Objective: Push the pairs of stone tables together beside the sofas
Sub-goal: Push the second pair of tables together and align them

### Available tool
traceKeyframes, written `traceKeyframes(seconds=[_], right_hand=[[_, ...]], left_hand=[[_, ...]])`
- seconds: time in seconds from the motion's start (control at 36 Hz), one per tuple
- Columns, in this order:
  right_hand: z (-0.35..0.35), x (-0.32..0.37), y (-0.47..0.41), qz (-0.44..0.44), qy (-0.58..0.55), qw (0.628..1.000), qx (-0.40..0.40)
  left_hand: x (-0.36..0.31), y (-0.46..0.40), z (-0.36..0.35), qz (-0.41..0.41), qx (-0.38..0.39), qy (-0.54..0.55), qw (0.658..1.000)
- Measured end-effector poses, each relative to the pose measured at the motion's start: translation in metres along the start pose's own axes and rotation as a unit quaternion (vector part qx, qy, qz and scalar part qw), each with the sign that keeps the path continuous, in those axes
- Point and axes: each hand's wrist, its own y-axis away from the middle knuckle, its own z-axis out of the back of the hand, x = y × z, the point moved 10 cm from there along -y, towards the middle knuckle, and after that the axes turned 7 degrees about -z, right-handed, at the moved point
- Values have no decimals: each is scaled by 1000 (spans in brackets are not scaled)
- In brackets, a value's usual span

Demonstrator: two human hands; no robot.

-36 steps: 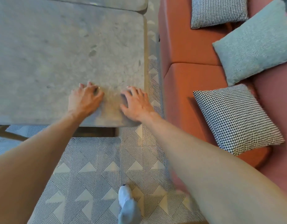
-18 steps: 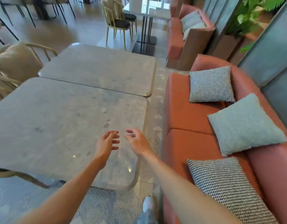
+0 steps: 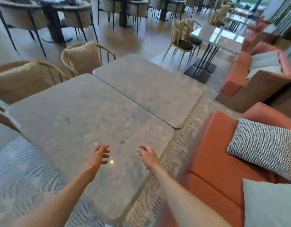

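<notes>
Near table (image 3: 79, 122) and far table (image 3: 146, 86) edge to edge beside sofa (image 3: 213, 161), only thin seam between: this pair looks done. Left hand (image 3: 98, 155), right hand (image 3: 148, 155) over near top, fingers loosely spread, empty (contact unclear). Other pairs likely left.

stone tables (image 3: 85, 118): mottled grey
sofa (image 3: 213, 163): orange
cushion (image 3: 261, 145): black-and-white houndstooth
rug (image 3: 26, 182): grey zigzag stripes

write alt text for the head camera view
Two grey stone tables stand pushed edge to edge beside an orange sofa. The left hand and right hand, both open and empty, hover over the nearer table.
</notes>
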Motion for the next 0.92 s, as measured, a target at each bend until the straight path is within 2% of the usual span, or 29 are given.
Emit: traceKeyframes(seconds=[0.14,0.28,0.39,0.58,0.67,0.69,0.83,0.92], right_hand=[[-10,15,-22,3,28,999,15],[-26,30,-46,30,79,995,48],[-31,22,-65,18,90,993,74],[0,-32,-131,-83,155,982,69],[29,-58,-164,-138,179,973,50],[35,-69,-176,-146,208,965,67],[66,-92,-194,-185,239,945,127],[85,-99,-199,-185,282,930,145]], left_hand=[[-8,-12,-6,-14,15,12,1000],[-8,-34,-4,-21,-11,46,999],[17,-38,-3,12,-43,67,997],[87,-31,-5,100,-157,88,979],[113,-23,-11,139,-210,99,963],[128,-11,-15,157,-256,109,948],[159,23,-32,203,-383,156,888],[178,58,-61,228,-438,178,851]])
